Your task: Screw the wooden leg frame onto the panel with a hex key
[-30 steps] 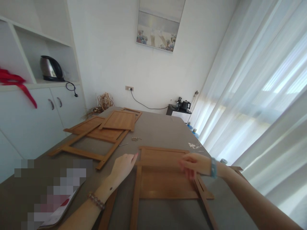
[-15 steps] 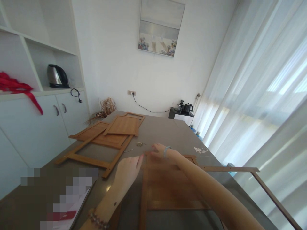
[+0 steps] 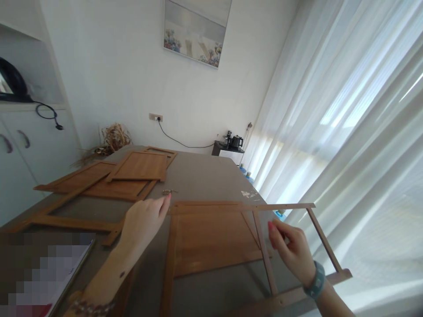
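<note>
A wooden frame [image 3: 263, 251] with crossbars and a brown wooden panel [image 3: 208, 240] lies across the middle and right of the table. My left hand [image 3: 145, 220] is at the frame's far left corner, fingers curled and thumb pointing forward; it seems to grip the frame's end, though its fingertips are hidden. My right hand [image 3: 292, 246] hovers over the frame's right section with fingers closed in a loose curl. Whether anything small is inside it cannot be made out. Just beyond my left thumb lies a small heap of metal hardware [image 3: 167, 192].
More wooden frames and panels [image 3: 140, 166] lie stacked at the table's left. A pixelated area with a white sheet [image 3: 71, 273] is at lower left. The grey table [image 3: 201, 176] reaches toward the wall. White curtains [image 3: 330, 132] hang at the right.
My right hand has moved from the frame's far left edge to its right section. The view has turned right. My left hand stays by the frame's left corner.
</note>
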Available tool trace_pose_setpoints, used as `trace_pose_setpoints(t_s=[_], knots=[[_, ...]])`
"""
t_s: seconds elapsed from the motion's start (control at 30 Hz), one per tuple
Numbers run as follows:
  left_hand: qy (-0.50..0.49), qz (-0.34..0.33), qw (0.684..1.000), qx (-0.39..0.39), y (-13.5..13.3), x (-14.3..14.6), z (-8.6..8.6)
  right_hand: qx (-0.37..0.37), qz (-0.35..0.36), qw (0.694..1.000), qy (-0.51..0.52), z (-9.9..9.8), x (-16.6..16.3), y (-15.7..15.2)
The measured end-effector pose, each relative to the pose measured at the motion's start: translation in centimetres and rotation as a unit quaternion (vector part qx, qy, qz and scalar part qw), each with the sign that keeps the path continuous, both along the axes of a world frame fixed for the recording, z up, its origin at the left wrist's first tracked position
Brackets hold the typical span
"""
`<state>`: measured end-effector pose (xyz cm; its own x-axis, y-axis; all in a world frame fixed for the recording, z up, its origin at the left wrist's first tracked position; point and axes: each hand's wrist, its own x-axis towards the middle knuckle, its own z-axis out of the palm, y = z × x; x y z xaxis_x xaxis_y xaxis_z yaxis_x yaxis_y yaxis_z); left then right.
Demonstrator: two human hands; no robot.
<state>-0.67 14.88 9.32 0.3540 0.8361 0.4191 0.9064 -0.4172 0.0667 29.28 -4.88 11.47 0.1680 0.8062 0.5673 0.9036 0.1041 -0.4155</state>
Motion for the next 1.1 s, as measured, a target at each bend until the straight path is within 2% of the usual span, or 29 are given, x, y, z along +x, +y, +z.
trace_pose_setpoints(t_s=[0.07,0.13,0.23,0.37,0.47,0.57,0.67,0.77,0.9,1.1], knots=[[-0.004,-0.003,0.999,0.049,0.0,0.0,0.9,-0.06,-0.051,0.993,0.092,-1.6,3.4,-1.3],[-0.008,-0.007,0.994,0.107,0.0,0.1,1.7,-0.188,-0.027,0.968,0.163,-3.2,6.5,-1.6],[-0.024,-0.02,0.982,0.187,0.0,0.4,2.7,-0.219,0.004,0.962,0.163,-4.8,10.1,-0.2],[-0.057,-0.041,0.966,0.248,-0.2,1.0,3.9,-0.229,0.056,0.964,0.122,-5.9,12.0,4.9],[-0.073,-0.066,0.958,0.269,-0.7,1.3,4.6,-0.224,0.084,0.969,0.064,-7.0,10.8,10.3],[-0.086,-0.077,0.953,0.28,-1.3,1.4,4.8,-0.225,0.132,0.965,-0.002,-8.4,7.8,15.5],[-0.094,-0.08,0.95,0.285,-1.5,1.3,4.6,-0.22,0.163,0.96,-0.053,-9.9,4.8,18.7],[-0.106,-0.089,0.949,0.284,-1.6,1.3,4.4,-0.215,0.158,0.96,-0.084,-11.5,3.1,19.7],[-0.107,-0.087,0.943,0.303,-1.8,1.2,4.5,-0.203,0.127,0.965,-0.104,-13.0,2.6,19.5],[-0.109,-0.09,0.934,0.329,-2.6,0.9,5.0,-0.194,0.066,0.971,-0.12,-12.7,2.2,19.5]])
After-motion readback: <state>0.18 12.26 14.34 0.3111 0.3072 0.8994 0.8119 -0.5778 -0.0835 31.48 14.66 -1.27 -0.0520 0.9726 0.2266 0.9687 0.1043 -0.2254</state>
